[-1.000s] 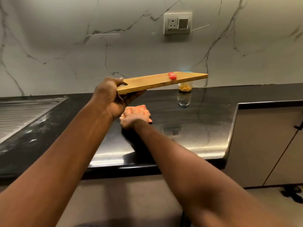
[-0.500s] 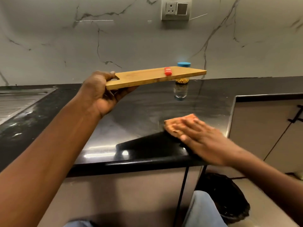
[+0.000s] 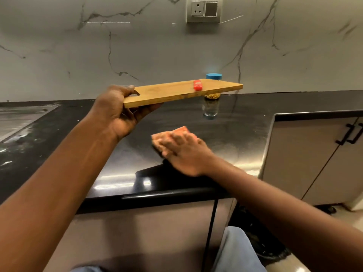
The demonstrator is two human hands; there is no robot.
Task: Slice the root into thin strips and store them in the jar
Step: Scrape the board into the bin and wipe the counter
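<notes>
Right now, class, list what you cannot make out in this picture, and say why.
All in the head view:
1. Jar: its middle is hidden behind the board.
2. Red thing on the board: too small to identify.
3. Cloth: blurred, partly under the right hand.
4. Sink: cut off by the left edge.

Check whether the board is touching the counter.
Apart. In the head view the left hand holds the board up in the air, and bare counter shows beneath its underside.

cam=head, wide-angle; looks forward and down across the counter (image 3: 245, 124) to the wall (image 3: 59, 46); close above the counter edge
</notes>
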